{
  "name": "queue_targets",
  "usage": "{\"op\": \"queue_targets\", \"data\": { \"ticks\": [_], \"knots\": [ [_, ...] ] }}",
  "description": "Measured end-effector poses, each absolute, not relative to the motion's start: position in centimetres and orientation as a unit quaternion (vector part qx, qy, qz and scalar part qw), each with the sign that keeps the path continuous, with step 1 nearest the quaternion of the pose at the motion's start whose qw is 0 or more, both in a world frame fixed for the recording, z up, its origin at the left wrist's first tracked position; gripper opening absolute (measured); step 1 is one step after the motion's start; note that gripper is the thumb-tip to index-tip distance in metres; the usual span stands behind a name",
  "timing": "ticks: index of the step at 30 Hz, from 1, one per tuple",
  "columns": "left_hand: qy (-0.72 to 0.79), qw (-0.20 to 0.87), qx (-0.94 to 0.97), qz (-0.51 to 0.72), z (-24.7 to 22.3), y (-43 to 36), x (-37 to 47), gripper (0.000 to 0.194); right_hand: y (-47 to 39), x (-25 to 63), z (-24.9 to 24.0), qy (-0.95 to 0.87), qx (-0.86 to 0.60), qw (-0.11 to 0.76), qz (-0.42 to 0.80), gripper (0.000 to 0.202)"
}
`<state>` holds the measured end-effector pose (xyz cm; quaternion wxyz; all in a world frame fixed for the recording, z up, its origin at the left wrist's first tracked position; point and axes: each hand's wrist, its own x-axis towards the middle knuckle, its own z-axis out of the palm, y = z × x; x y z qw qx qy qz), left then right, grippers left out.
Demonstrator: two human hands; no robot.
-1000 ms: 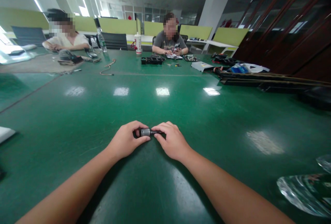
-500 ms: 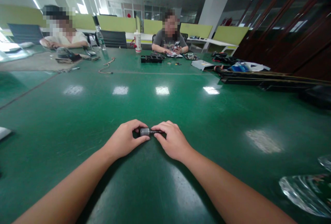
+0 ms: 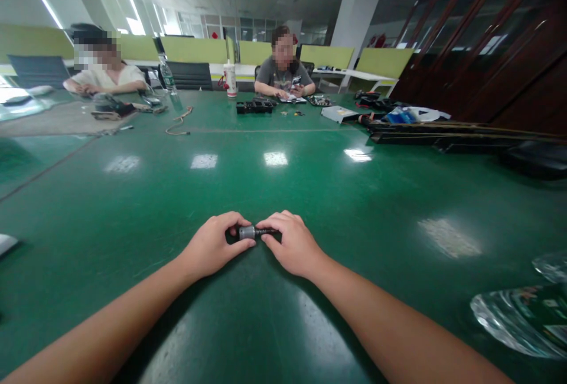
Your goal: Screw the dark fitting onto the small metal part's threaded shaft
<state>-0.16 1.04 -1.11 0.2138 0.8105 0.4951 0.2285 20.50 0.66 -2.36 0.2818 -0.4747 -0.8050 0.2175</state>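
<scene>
My left hand closes its thumb and fingers around the left end of a small grey metal cylinder. A thin, dark, ridged stem sticks out of that cylinder toward the right. My right hand pinches this stem between thumb and fingers. The part lies level, at or just above the green tabletop; its exact kind I cannot make out. Fingers hide both of its ends.
A clear plastic bottle lies near at right. Across the table are a black device, a cord, a white bottle and a grey metal box. Two people sit at the far side. Long dark strips lie at far right.
The camera view has shifted slightly, so the background sits a little lower and further left. Both hands keep the same hold on the metal part.
</scene>
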Motion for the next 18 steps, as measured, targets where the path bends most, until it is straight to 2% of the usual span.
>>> {"op": "queue_targets", "data": {
  "ticks": [8,18],
  "knots": [
    [0.471,0.252,0.814,0.229,-1.01,1.34,-0.69,0.023,0.82,20.55,-2.74,-0.813,-0.462,0.285,0.213,0.020],
    [0.474,0.221,0.813,0.255,-1.43,0.76,-0.64,0.025,0.75,20.50,-2.58,-0.819,-0.458,0.281,0.203,0.017]
  ]
}}
